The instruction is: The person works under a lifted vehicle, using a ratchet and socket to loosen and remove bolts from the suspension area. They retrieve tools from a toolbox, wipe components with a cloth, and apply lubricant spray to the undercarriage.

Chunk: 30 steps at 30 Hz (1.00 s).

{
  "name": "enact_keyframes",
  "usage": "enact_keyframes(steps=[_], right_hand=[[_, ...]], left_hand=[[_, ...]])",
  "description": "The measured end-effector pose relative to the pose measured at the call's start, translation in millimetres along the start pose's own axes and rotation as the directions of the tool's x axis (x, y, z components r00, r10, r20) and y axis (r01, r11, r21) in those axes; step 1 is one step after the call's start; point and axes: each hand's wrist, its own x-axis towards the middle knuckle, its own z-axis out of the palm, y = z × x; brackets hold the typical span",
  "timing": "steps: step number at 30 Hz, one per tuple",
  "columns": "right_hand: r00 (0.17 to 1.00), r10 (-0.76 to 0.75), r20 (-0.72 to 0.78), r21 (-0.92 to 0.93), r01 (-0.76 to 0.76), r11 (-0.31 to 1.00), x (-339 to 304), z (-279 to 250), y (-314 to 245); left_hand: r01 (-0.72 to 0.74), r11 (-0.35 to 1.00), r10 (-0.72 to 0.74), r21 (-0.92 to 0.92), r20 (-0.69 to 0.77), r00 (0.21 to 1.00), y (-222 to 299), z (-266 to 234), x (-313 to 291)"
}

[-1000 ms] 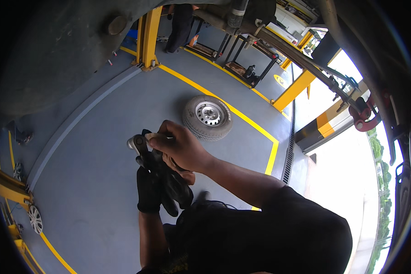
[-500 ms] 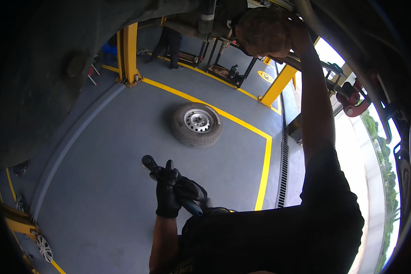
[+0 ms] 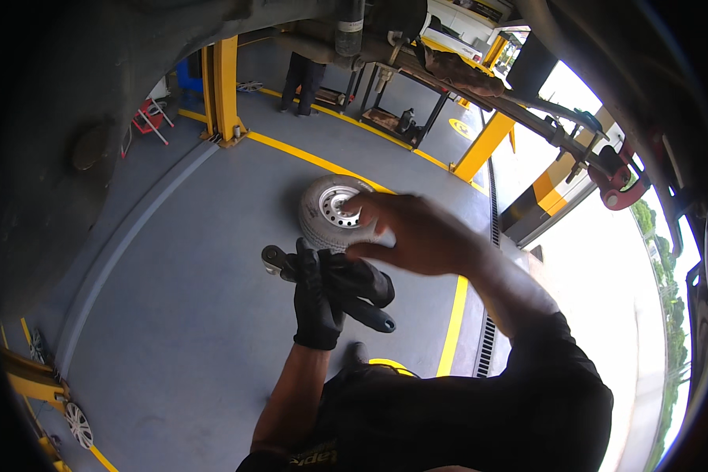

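Currently, the scene is set out as follows.

Setting: a workshop bay is seen from beneath a raised vehicle [image 3: 94, 94], with a grey floor [image 3: 173, 330] marked by yellow lines and yellow lift posts [image 3: 226, 86] at the far side.

Left hand [image 3: 319, 303]: a black glove is worn, and the fingers are closed around a ratchet wrench [image 3: 326, 285], which is held at chest height, its metal head pointing to the person's left and its dark handle to the right.

Right hand [image 3: 413, 236]: it is bare and open, fingers spread and blurred by motion, just above and beside the gloved hand; nothing is gripped by it.

Wheel [image 3: 334, 211]: a loose wheel with a pale steel rim is lying flat on the floor beyond the hands, partly covered in view by the right fingers.

Undercarriage [image 3: 480, 86]: an axle, a shock absorber and a red brake part are seen overhead to the right.

Bystander: a person's legs [image 3: 303, 79] are seen at the far end of the bay, well apart.

Step in hand: judged to be a readying of the wrench between two uses under the vehicle.

Next move: a firm two-handed hold and correct setting of the wrench head would be called for.
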Motion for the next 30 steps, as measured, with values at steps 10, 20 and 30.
enact_keyframes(steps=[10,20,30], right_hand=[[0.998,0.001,-0.068,0.073,0.004,0.997,17.9,0.4,28.2],[0.687,0.007,-0.727,-0.423,-0.455,0.783,39.0,-190.2,120.7],[0.908,0.304,-0.289,-0.693,-0.418,0.587,67.6,-213.9,224.1]], left_hand=[[-0.102,0.993,0.106,-0.055,0.067,0.992,17.3,52.3,32.9],[0.121,0.984,-0.088,0.129,-0.235,0.968,23.6,28.9,15.7],[-0.213,0.973,0.221,0.085,-0.096,0.971,25.1,2.6,-36.8]])
